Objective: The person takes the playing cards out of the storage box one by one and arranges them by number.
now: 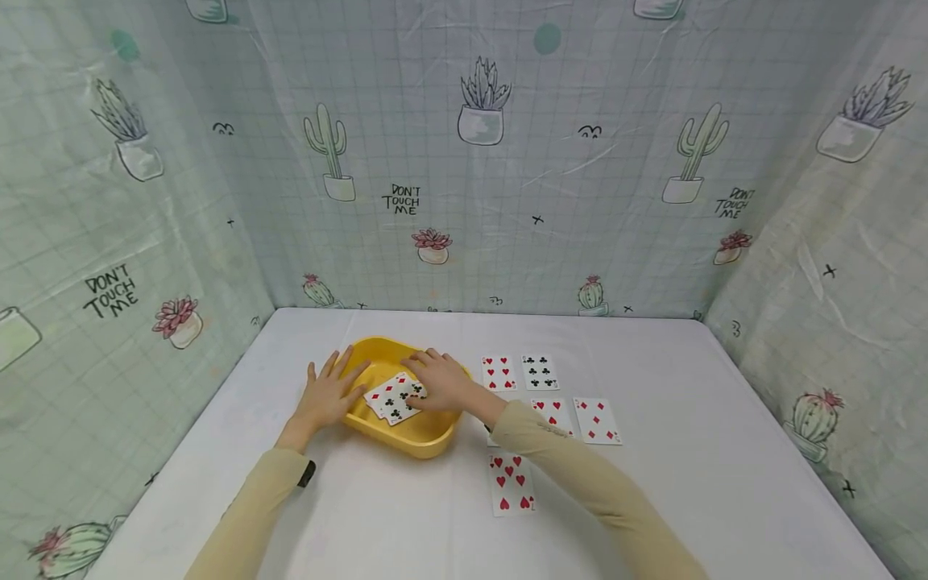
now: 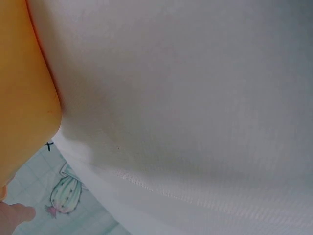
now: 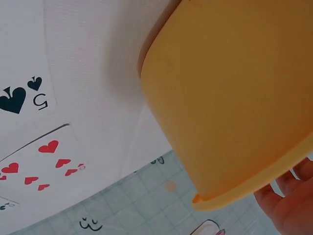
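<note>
A yellow plastic tray (image 1: 406, 441) with rounded corners stands on the white table. Several overlapping playing cards (image 1: 391, 399), diamonds and clubs among them, lie face up inside it. My left hand (image 1: 326, 396) rests at the tray's left rim, fingers spread. Over the tray's right side reaches my right hand (image 1: 442, 382), its fingers extended above the cards and its thumb close to the club card. Whether that thumb touches the card is unclear. The left wrist view has only a fingertip (image 2: 19, 215) beside the tray wall; in the right wrist view, fingers (image 3: 269, 199) show past the rim.
Right of the tray lie face-up cards: a six of hearts (image 1: 499, 373), a clubs card (image 1: 540, 372), another hearts card (image 1: 553, 412), a five of diamonds (image 1: 598, 420) and a seven of hearts (image 1: 511, 485). My right forearm partly covers a five of spades (image 3: 19, 98). Patterned cloth (image 1: 536, 258) surrounds the table.
</note>
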`<action>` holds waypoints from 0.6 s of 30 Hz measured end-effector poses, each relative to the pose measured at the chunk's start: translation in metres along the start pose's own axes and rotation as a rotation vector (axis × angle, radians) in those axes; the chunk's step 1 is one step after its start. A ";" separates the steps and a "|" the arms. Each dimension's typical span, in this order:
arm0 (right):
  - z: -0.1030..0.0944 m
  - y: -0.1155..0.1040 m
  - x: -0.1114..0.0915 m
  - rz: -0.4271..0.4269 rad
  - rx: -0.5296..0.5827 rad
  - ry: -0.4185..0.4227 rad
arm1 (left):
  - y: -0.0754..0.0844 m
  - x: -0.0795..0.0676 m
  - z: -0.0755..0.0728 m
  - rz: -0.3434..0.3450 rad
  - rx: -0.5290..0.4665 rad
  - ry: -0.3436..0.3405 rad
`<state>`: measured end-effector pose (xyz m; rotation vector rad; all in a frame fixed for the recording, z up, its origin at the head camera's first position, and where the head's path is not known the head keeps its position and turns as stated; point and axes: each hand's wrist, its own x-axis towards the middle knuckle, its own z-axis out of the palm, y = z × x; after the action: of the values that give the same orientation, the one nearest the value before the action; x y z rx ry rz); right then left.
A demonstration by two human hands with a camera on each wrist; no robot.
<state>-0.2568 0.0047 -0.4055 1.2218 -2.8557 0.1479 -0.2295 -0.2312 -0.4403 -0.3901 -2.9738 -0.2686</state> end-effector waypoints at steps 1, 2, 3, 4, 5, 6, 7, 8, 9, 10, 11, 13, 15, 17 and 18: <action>0.002 -0.001 0.002 0.006 -0.002 -0.011 | 0.000 0.000 0.000 0.000 -0.002 0.000; 0.004 -0.002 0.003 0.014 -0.010 -0.022 | 0.000 0.000 0.000 0.001 -0.004 0.003; 0.006 -0.003 0.005 0.025 -0.015 -0.034 | 0.000 0.000 0.000 0.004 -0.005 0.007; 0.008 -0.004 0.007 0.038 -0.019 -0.045 | 0.000 0.000 0.000 0.006 -0.001 0.009; 0.011 -0.005 0.009 0.051 -0.027 -0.058 | -0.001 0.000 0.001 0.009 0.000 0.012; 0.013 -0.007 0.010 0.066 -0.032 -0.072 | -0.001 0.000 0.001 0.011 0.003 0.015; 0.015 -0.008 0.011 0.080 -0.041 -0.086 | -0.002 0.000 0.002 0.014 0.006 0.017; 0.017 -0.009 0.012 0.094 -0.051 -0.099 | -0.002 0.001 0.002 0.017 0.009 0.018; 0.019 -0.011 0.013 0.108 -0.060 -0.111 | -0.003 0.001 0.003 0.018 0.014 0.018; 0.021 -0.012 0.014 0.121 -0.073 -0.124 | -0.003 0.001 0.003 0.019 0.017 0.018; 0.022 -0.014 0.015 0.134 -0.085 -0.134 | -0.003 0.001 0.004 0.021 0.015 0.021; 0.024 -0.017 0.015 0.158 -0.108 -0.151 | -0.004 0.001 0.004 0.022 0.013 0.023; 0.027 -0.019 0.016 0.182 -0.119 -0.164 | -0.003 0.001 0.004 0.023 0.011 0.023; 0.029 -0.022 0.016 0.205 -0.124 -0.177 | -0.003 0.001 0.004 0.023 0.013 0.021; 0.030 -0.023 0.016 0.215 -0.123 -0.185 | -0.003 0.001 0.004 0.023 0.011 0.021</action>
<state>-0.2506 -0.0253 -0.4323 0.9522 -3.0948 -0.1424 -0.2312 -0.2328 -0.4447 -0.4176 -2.9474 -0.2518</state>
